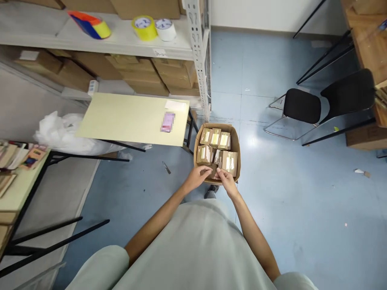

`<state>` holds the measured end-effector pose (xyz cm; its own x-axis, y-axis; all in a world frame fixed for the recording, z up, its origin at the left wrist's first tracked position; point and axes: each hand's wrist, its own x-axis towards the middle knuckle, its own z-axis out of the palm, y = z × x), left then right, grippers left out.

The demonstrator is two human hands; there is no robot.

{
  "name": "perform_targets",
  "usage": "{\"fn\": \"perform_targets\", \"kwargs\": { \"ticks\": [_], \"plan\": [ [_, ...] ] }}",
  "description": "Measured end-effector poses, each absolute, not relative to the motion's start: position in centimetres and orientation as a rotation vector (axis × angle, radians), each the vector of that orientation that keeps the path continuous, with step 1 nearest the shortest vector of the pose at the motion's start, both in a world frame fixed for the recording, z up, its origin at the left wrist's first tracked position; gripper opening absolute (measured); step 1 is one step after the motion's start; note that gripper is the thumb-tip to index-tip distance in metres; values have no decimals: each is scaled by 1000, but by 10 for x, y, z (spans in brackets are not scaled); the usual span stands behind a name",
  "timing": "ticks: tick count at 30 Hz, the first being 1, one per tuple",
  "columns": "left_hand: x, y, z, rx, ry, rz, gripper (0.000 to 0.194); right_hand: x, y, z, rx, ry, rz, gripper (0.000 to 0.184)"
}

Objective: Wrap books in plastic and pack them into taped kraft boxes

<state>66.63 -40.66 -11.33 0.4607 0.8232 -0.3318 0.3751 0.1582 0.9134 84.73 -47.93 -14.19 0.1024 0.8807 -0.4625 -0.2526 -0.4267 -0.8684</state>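
An open cardboard carton (pixel 238 150) stands on the floor in front of me. It holds several small brown boxes, among them a larger box (pixel 229 160) with white labels at the near right and a box (pixel 204 154) at the left. My left hand (pixel 197 177) is over the carton's near left edge, its thumb and fingers pinched together. Over the near right part, my right hand (pixel 226 179) has its fingertips closed in a pinch, close to the left one. Anything between the fingers is too small to make out.
A pale yellow table (pixel 130 121) stands left of the carton, by a metal shelf (pixel 196 44) with cartons and tape rolls (pixel 145 27). A black chair (pixel 302 105) is on the right. A knife-like tool (pixel 166 168) lies on the floor.
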Motion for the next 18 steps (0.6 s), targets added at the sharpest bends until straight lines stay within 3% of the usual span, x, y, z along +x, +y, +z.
{"fn": "perform_targets", "kwargs": {
  "ticks": [8, 18],
  "plan": [
    [576, -439, -53, 1377, 1061, 658, 38, 749, -477, -84, -1346, -1107, 1397, 65],
    [385, -510, -48, 1148, 1197, 1048, 34, 555, -486, -60, -1304, -1504, 1379, 63]
  ]
}}
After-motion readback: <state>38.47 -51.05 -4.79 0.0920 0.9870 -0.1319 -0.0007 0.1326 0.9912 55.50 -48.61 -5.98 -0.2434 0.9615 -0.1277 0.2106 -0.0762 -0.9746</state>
